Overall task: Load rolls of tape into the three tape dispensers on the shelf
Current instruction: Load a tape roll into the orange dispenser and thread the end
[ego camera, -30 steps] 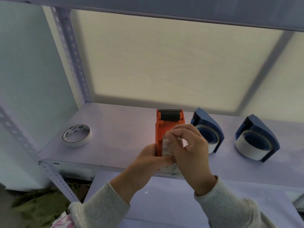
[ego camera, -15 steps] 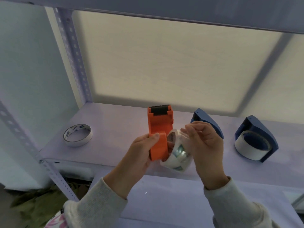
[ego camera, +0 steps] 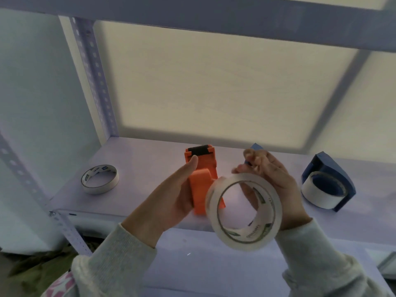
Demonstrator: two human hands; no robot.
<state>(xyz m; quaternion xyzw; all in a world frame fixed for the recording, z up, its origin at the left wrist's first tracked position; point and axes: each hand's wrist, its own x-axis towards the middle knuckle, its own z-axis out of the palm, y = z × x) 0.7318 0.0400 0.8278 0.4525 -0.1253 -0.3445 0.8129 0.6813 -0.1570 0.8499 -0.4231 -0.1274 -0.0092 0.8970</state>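
Head view. The left hand [ego camera: 175, 194] grips the orange tape dispenser [ego camera: 202, 179], fingers closed around its body, above the front edge of the shelf [ego camera: 145, 168]. The right hand [ego camera: 272, 185] holds a clear tape roll [ego camera: 243, 213] just beside the dispenser, fingers closed on its rim. A white tape roll [ego camera: 99, 179] lies at the shelf's left. A blue dispenser [ego camera: 327, 185], loaded with white tape, stands at right; another blue one [ego camera: 256, 146] shows behind the right hand.

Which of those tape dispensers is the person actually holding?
The orange plastic tape dispenser, gripped by the left hand. The blue dispenser on the right sits untouched on the shelf, already holding white tape; another blue one is mostly hidden.
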